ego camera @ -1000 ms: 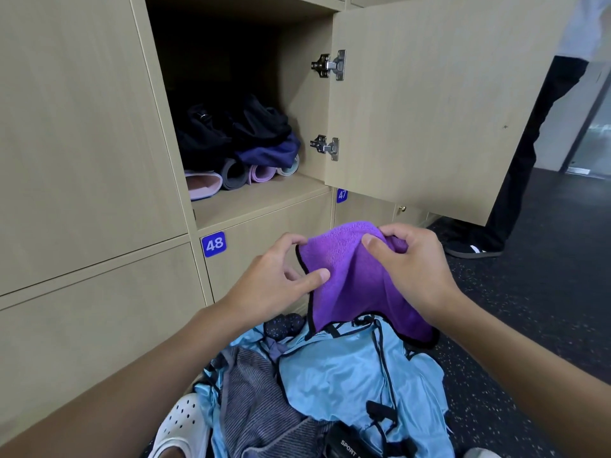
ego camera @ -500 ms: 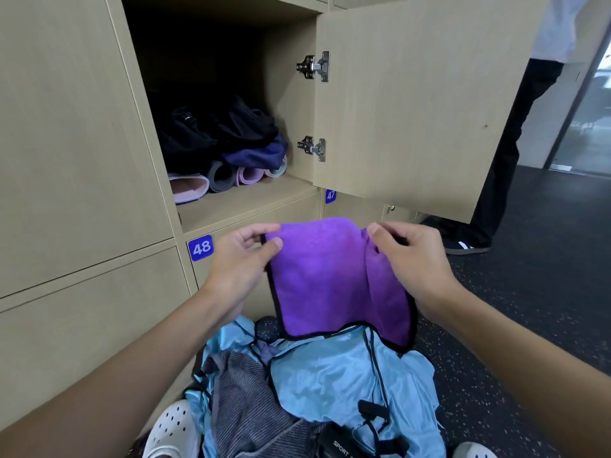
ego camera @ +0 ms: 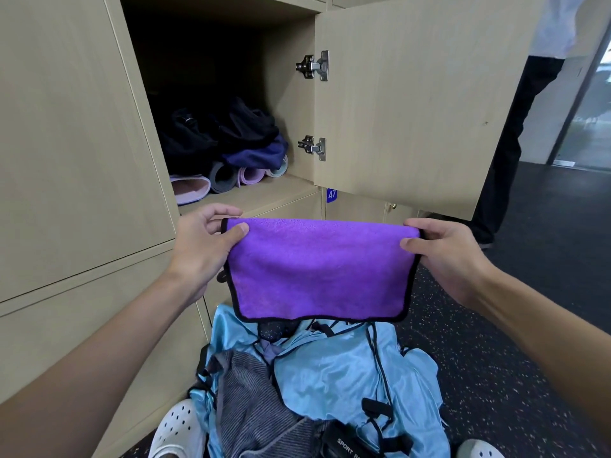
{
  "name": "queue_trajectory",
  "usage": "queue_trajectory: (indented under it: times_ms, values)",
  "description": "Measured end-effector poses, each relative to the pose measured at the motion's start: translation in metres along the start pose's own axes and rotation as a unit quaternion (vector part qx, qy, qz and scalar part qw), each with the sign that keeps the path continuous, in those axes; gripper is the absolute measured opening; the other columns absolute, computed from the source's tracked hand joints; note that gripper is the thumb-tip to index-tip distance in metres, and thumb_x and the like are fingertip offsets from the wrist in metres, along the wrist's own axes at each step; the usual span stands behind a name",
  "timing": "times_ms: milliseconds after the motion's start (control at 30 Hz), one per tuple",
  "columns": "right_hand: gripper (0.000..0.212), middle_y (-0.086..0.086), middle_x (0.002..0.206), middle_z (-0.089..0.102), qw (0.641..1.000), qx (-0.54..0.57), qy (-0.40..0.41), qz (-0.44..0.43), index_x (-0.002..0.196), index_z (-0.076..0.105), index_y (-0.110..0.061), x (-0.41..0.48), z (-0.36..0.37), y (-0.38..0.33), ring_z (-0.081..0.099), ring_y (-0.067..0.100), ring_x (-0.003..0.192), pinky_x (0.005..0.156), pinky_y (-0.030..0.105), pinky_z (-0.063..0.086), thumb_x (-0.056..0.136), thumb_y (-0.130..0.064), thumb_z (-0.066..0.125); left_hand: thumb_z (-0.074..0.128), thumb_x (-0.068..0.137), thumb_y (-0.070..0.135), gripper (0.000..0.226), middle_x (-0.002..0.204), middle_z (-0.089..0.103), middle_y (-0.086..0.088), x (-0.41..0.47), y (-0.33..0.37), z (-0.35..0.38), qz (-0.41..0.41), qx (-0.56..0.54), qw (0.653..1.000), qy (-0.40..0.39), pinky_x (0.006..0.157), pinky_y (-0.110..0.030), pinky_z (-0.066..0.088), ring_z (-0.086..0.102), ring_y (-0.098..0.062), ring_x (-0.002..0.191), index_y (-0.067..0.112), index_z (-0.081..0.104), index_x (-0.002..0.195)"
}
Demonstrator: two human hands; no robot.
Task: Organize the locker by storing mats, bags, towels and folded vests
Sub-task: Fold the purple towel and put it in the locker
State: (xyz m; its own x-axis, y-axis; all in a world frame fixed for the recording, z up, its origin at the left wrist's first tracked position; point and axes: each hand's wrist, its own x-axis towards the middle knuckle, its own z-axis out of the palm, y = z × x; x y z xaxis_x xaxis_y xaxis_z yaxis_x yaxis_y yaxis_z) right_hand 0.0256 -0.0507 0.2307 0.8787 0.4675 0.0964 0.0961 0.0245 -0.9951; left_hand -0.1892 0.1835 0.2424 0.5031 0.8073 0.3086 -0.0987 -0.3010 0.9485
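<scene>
Your left hand (ego camera: 201, 246) and right hand (ego camera: 446, 256) each pinch a top corner of a purple towel (ego camera: 317, 269) between thumb and fingers, holding it spread flat, hanging just below the open locker (ego camera: 264, 193), above light-blue vests (ego camera: 347, 375).

The light is soft and even, and shadows are faint. Deep inside the locker (ego camera: 198, 77) it is very dark. The glass (ego camera: 591, 120) at the right is bright. Straight lines bend near the edges. The middle is sharp.
</scene>
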Motion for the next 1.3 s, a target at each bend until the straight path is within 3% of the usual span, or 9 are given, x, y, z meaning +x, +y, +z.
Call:
queue_trajectory:
  times_ms: [133,300,500,667,767,900,1067,1200,1300]
  values:
    - [0.028,0.015,0.102,0.069,0.999,-0.037,0.023,-0.01,0.108,0.071,-0.009,0.0,-0.002,0.003,0.062,0.023,0.092,0.1,0.046,0.05,0.082,0.001,0.073,0.07,0.088,0.0,0.023,0.093,0.07,-0.004,0.001,-0.002,0.0,-0.054,-0.014,0.996,-0.073,0.071,-0.032,0.05,0.06,-0.019,0.08,0.016,0.069,0.104]
    - [0.021,0.019,0.093,0.07,0.997,-0.049,0.038,-0.044,0.088,0.074,-0.02,-0.003,-0.007,-0.001,0.056,0.021,0.081,0.08,0.042,0.048,0.082,0.0,0.074,0.062,0.087,-0.016,0.048,0.106,0.069,0.004,0.001,-0.003,0.002,-0.028,0.039,0.993,-0.111,0.076,-0.01,0.053,0.067,-0.002,0.092,0.011,0.06,0.126]
    - [0.032,0.006,0.092,0.07,0.993,-0.101,0.021,-0.059,0.11,0.069,-0.013,-0.007,-0.009,-0.001,0.061,0.012,0.077,0.071,0.017,0.049,0.081,-0.001,0.075,0.071,0.088,0.003,0.021,0.092,0.067,0.007,0.007,-0.006,-0.005,0.081,0.19,0.976,-0.065,0.074,-0.01,0.049,0.062,-0.012,0.086,0.012,0.07,0.106]
    - [0.019,0.005,0.083,0.067,0.986,-0.15,0.01,-0.073,0.098,0.07,-0.01,-0.006,-0.008,0.0,0.054,0.008,0.065,0.053,0.007,0.042,0.08,-0.005,0.077,0.067,0.093,0.02,0.025,0.06,0.051,0.001,0.011,-0.009,-0.013,0.133,0.272,0.95,-0.073,0.054,-0.026,0.034,0.04,-0.014,0.057,0.023,0.063,0.069]
    - [0.012,0.004,0.081,0.067,0.981,-0.179,-0.009,-0.079,0.092,0.071,-0.009,-0.006,-0.009,0.002,0.054,0.008,0.064,0.054,0.009,0.042,0.082,-0.01,0.077,0.063,0.095,0.029,0.03,0.059,0.042,-0.001,0.011,-0.009,-0.014,0.134,0.296,0.944,-0.064,0.053,-0.032,0.031,0.034,-0.017,0.056,0.008,0.064,0.073]
    - [0.017,0.007,0.073,0.055,0.975,-0.201,-0.007,-0.09,0.083,0.069,-0.002,-0.005,-0.013,0.004,0.046,0.014,0.066,0.061,0.028,0.039,0.09,-0.018,0.069,0.058,0.097,0.033,0.037,0.075,0.059,-0.016,0.011,-0.01,-0.015,0.143,0.299,0.942,-0.061,0.064,-0.041,0.043,0.051,-0.026,0.066,0.0,0.066,0.082]
    - [0.022,-0.001,0.067,0.046,0.966,-0.242,-0.017,-0.094,0.078,0.061,-0.008,-0.009,-0.015,0.002,0.037,0.01,0.059,0.053,0.021,0.031,0.095,-0.022,0.062,0.06,0.096,0.036,0.039,0.061,0.047,-0.006,0.006,-0.011,-0.015,0.109,0.257,0.957,-0.083,0.056,-0.031,0.034,0.038,-0.018,0.058,0.002,0.061,0.077]
    - [0.019,0.0,0.069,0.051,0.96,-0.263,-0.011,-0.098,0.08,0.06,-0.009,-0.008,-0.015,0.003,0.043,0.014,0.064,0.056,0.026,0.034,0.094,-0.022,0.063,0.063,0.085,0.054,0.041,0.065,0.056,-0.03,0.001,-0.013,-0.005,0.064,0.202,0.973,-0.089,0.065,-0.051,0.058,0.052,-0.026,0.055,0.014,0.063,0.074]
    - [0.006,0.007,0.082,0.064,0.96,-0.262,-0.015,-0.102,0.089,0.057,-0.011,-0.01,-0.012,0.0,0.052,0.021,0.072,0.063,0.032,0.041,0.092,-0.014,0.062,0.064,0.093,0.038,0.038,0.054,0.05,-0.021,-0.002,-0.015,0.006,0.054,0.207,0.974,-0.073,0.064,-0.051,0.058,0.05,-0.028,0.05,0.006,0.061,0.072]
